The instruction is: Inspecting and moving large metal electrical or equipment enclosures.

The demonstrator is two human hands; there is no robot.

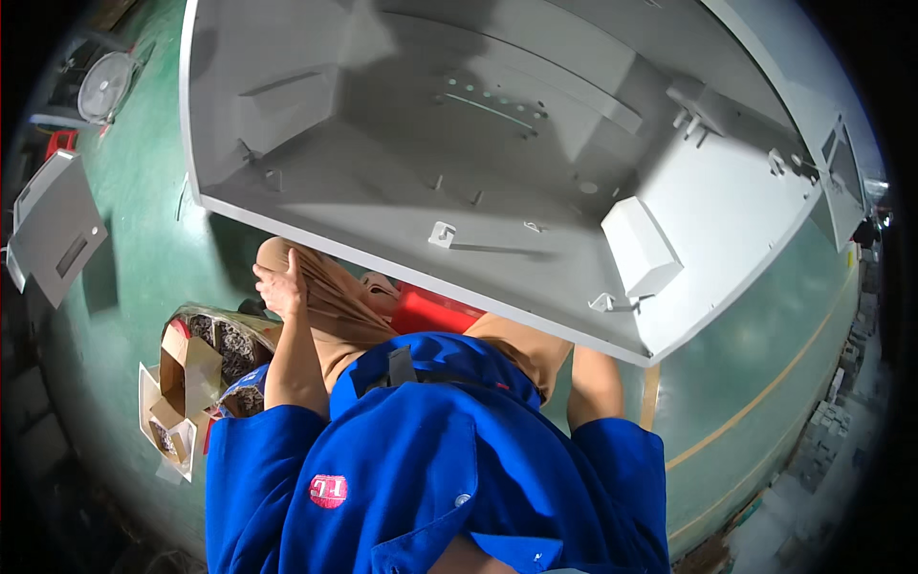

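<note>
A large light-grey sheet-metal cabinet [382, 191] lies tilted in front of me, its open side facing up. Inside it are small brackets [442, 234], a white angled box [639, 247] on the right, and a row of holes in the far wall. My left hand [280, 284] rests by my left knee, apart from the cabinet's near edge, thumb raised and fingers loosely spread, with nothing in it. The right forearm [595, 383] reaches under the cabinet's near right corner, which hides my right hand and whatever it touches.
Open cartons and bags [215, 359] of small metal parts stand on the floor at my left. Farther left are a grey metal panel [62, 225] with a slot and a round fan [105, 86]. Something red [430, 311] is between my legs. Yellow lines [736, 416] mark the green floor.
</note>
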